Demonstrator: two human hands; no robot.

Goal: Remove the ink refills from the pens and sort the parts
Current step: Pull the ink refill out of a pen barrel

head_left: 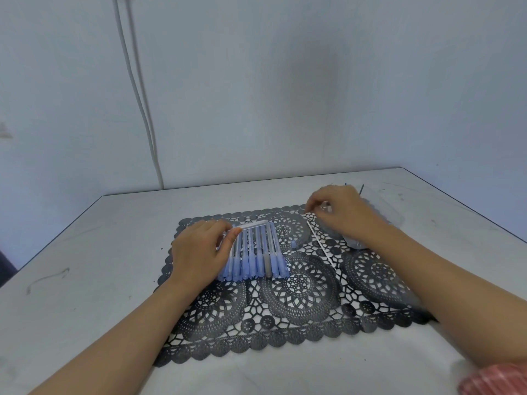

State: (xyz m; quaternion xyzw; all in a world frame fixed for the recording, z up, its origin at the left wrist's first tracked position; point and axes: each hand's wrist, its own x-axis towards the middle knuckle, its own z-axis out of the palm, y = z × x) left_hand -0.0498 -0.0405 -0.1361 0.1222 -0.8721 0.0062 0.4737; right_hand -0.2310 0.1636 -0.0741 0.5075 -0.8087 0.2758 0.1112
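**Pens lined up on the lace mat, one barrel laid across them**

Head view: a black lace mat (299, 286) lies in the middle of the white desk (114, 252). On its far left part a row of pens (251, 258) lies side by side. Their long axes run from the mat's near edge toward its far edge, with the blue caps at the near end. One pen in the row has a grey cap (267, 267).

A clear barrel (253, 225) lies crosswise over the far ends of the row, its long axis parallel to the mat's far edge. The left hand (199, 252) rests on the mat's left side, and its fingers (228, 239) pinch the left end of that barrel.

A thin white refill (320, 245) lies on the mat right of the row, slanting from far left to near right. A loose blue cap (293, 244) sits between the row and the refill.

The right hand (342, 215) is over the mat's far right corner with its fingers curled and thumb and forefinger drawn together. Blur hides whether they hold anything. A clear plastic container (395, 219) sits just off that corner.
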